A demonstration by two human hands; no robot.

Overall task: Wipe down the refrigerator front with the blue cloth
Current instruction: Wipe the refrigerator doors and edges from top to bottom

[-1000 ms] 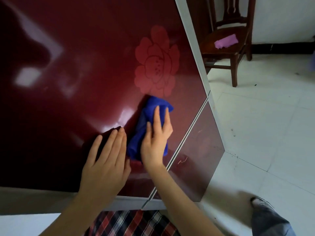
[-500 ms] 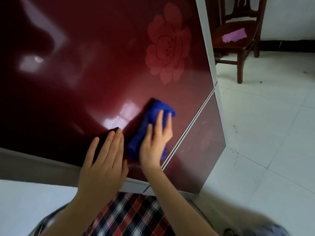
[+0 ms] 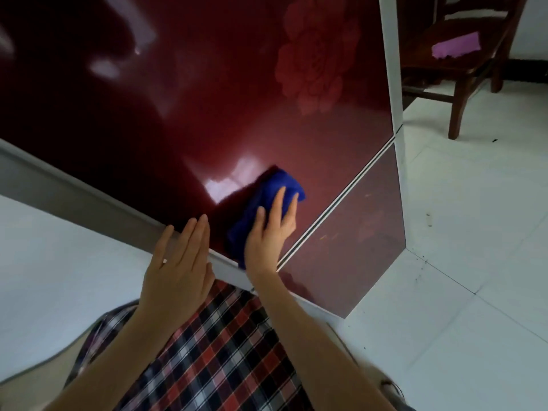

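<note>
The blue cloth sits bunched in a soft wad low on the dark red refrigerator front, near the seam between its two doors. The right hand presses it there with straight fingers (thumb hidden). It looks light and limp and should slide easily on the glossy panel, so a broad palm over its middle suits it best. The left hand lies open with its fingertips at the door's grey edge, holding nothing.
</note>
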